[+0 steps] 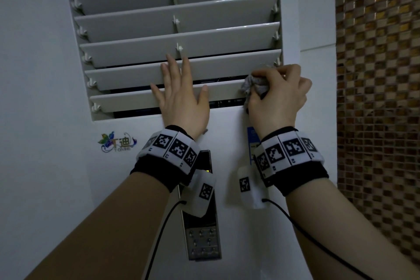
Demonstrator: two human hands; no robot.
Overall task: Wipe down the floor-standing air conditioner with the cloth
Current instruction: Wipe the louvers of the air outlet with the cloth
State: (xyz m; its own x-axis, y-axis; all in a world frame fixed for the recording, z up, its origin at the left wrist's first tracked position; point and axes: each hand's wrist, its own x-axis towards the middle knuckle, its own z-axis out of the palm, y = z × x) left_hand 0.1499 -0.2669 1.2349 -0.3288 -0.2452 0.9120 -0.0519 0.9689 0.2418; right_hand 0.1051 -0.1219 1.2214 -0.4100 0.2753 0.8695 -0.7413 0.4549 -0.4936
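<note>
**Thin slats, soft cloth: go gently**

The air conditioner [45, 75] fills the left and centre of the frame, its casing smooth, hard and white. Its louvres [177, 7], upper centre, are thin plastic blades on small pivots. They look likely to flex or snap, so brace them rather than lean on them. Your left hand [181, 102] lies flat on the lowest two, fingers straight and spread. Just right of it, your right hand [279, 95] curls round the soft, crumpled grey cloth [253, 85] at the slats' right end.
</note>
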